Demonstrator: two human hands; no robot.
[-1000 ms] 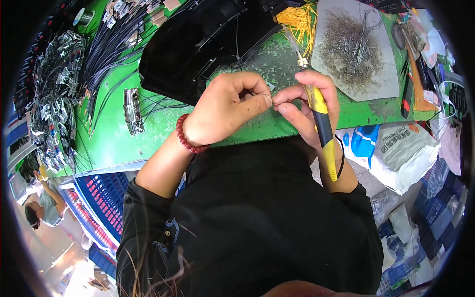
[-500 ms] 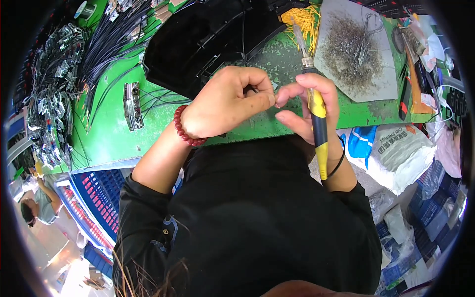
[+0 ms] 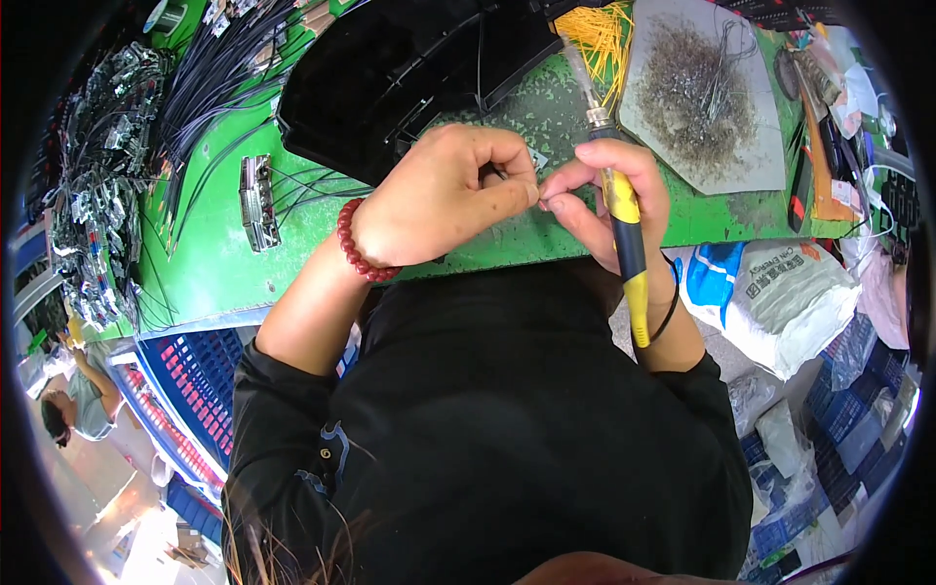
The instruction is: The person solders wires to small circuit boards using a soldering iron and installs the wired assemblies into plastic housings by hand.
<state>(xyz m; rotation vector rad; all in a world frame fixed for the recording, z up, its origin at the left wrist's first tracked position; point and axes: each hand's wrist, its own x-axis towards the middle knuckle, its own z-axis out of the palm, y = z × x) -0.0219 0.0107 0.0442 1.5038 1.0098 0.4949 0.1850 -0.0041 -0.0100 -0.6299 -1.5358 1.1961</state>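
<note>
Your right hand [image 3: 651,190] grasps the yellow-and-black soldering iron [image 3: 632,249], which lies across your fingers with its tip up over the green bench [image 3: 219,283]. Your left hand [image 3: 453,200] pinches thumb to forefinger beside your right fingertips; what lies between is too small to tell. Beyond it sits a black plastic housing [image 3: 361,83], a dark cable across it. The white sack [image 3: 809,327] and blue crate [image 3: 195,361] hide their contents.
</note>
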